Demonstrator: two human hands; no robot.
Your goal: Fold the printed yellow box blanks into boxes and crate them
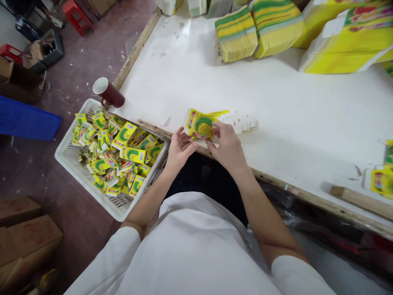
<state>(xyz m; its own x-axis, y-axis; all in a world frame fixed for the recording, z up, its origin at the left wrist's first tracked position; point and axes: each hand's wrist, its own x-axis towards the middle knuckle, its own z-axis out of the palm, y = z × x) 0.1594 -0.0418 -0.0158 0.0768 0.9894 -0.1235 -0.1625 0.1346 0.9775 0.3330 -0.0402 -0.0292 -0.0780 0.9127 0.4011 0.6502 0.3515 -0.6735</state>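
Observation:
A small yellow-and-green printed carton [200, 125] is raised over the near edge of the table, its printed face toward me. My right hand [227, 143] pinches its right side between thumb and fingers. At its lower left, my left hand [181, 150] has its thumb and fingers apart, cupped close to the carton; whether a fingertip touches it I cannot tell. Behind the carton, several flat unfolded cartons [244, 123] with white flaps lie on the tabletop. To my left, a white plastic basket [69, 153] holds many similar small cartons [124, 135].
A maroon mug [113, 95] stands by the corner of the white table [288, 110], which has a wooden edge. Stacks of flat cartons [238, 37] and larger yellow boxes [346, 45] line the back. Cardboard boxes [33, 239], a blue crate [29, 119] and a red stool [76, 16] are on the floor.

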